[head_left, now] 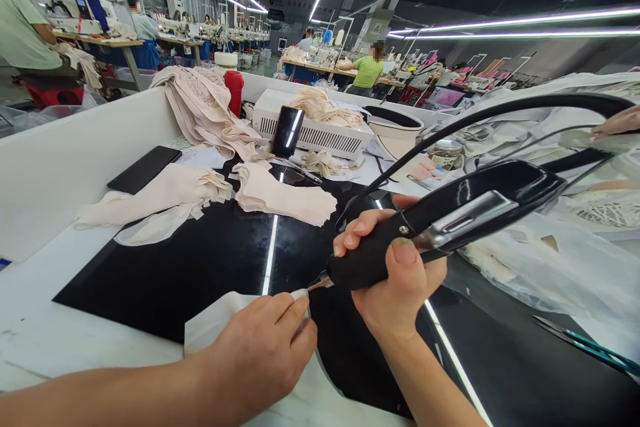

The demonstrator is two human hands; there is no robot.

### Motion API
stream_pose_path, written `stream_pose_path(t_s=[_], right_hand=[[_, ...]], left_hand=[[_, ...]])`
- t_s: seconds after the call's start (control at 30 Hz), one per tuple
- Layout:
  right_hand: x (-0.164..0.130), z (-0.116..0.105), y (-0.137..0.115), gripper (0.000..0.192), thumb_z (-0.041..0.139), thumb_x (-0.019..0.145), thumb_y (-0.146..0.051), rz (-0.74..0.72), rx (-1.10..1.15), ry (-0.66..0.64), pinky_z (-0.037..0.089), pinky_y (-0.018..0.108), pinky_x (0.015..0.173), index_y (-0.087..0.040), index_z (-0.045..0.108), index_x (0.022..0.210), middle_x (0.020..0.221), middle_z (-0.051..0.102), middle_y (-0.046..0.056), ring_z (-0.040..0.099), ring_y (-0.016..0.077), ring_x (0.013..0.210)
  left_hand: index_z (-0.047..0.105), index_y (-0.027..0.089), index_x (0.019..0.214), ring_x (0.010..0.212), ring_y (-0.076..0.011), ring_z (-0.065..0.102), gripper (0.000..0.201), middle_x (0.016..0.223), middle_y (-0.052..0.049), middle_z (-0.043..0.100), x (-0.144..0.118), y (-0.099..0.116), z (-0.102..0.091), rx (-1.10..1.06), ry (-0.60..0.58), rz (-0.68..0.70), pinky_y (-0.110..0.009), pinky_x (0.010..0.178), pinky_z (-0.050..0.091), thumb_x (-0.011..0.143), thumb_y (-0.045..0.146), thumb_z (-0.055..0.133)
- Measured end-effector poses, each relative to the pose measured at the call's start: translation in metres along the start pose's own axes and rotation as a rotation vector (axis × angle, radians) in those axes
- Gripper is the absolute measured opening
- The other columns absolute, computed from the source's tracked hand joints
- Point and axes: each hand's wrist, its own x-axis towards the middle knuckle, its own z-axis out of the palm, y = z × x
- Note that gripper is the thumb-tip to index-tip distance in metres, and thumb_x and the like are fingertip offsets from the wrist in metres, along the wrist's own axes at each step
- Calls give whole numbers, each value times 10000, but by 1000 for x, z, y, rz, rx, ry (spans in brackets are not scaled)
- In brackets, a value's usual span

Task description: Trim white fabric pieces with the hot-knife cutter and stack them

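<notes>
My right hand (400, 273) is closed round the black grip of a corded hand tool (440, 213) with a long metal lever and a narrow metal tip. I cannot tell its exact kind. The tool tilts down to the left, and its tip meets the edge of a white fabric piece (215, 320) by my left fingertips. With thumb and fingers pressed together, my left hand (270, 340) pinches that edge. Part of the fabric is hidden under the left hand and forearm. Beneath both hands is a glossy black board (220, 273).
Stacked beige fabric pieces (285, 193) and a beige bundle (165, 193) lie behind my hands. A phone (288, 132) leans against a white vented box (315, 123). Teal-handled scissors (590, 345) lie at right. The tool's black cord (480, 121) arches across the right side. Co-workers sit at sewing machines beyond.
</notes>
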Motion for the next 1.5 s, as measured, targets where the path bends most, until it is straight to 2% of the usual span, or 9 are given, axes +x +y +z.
stream_pose_path(t_s=[0.2,0.4,0.5,0.83,1.13,1.33,1.5], right_hand=[[1,1,0,437,924,783,-483,-1,1,22,477,265,424,-291,679,1090,723,672,-57,558,141,506],[6,0,-4,442,933,780,-492,-9,-6,29,511,263,435,-298,669,1076,733,662,-65,628,151,531],[6,1,-6,433,931,783,-493,-12,15,32,533,265,440,-298,667,1066,728,652,-69,634,150,536],[0,3,-3,463,909,805,-518,0,-33,2,496,263,433,-295,641,1110,739,649,-61,575,138,517],[-4,0,2,448,898,832,-476,-2,-42,-7,521,253,461,-293,636,1145,760,647,-58,586,136,557],[-5,3,1,444,926,814,-446,-6,8,13,531,245,460,-285,661,1132,754,681,-59,594,129,554],[-6,5,3,424,904,844,-436,-14,11,-6,529,238,462,-289,642,1144,765,681,-62,601,123,548]], left_hand=[[710,90,1085,940,-211,740,219,1149,-131,796,-1,-1,3,4,-15,-2,-308,824,592,1025,8,517],[720,71,1144,1000,-212,739,251,1180,-141,795,-2,0,5,43,-43,38,-322,909,602,1037,5,502],[733,63,1124,992,-213,753,264,1145,-129,805,-3,1,5,37,-2,24,-317,898,620,1032,-5,495],[742,46,1120,994,-206,771,254,1105,-123,820,1,1,3,52,105,6,-299,946,620,1027,-20,515],[720,39,1132,981,-226,771,237,1129,-142,809,-3,2,8,18,94,-1,-315,879,626,1021,-12,518],[737,43,1098,876,-217,760,246,1093,-136,817,-1,1,5,11,119,-29,-319,778,631,1026,-17,509],[735,36,1106,891,-210,755,230,1075,-138,816,-1,0,6,24,122,-12,-310,785,619,1033,-19,523]])
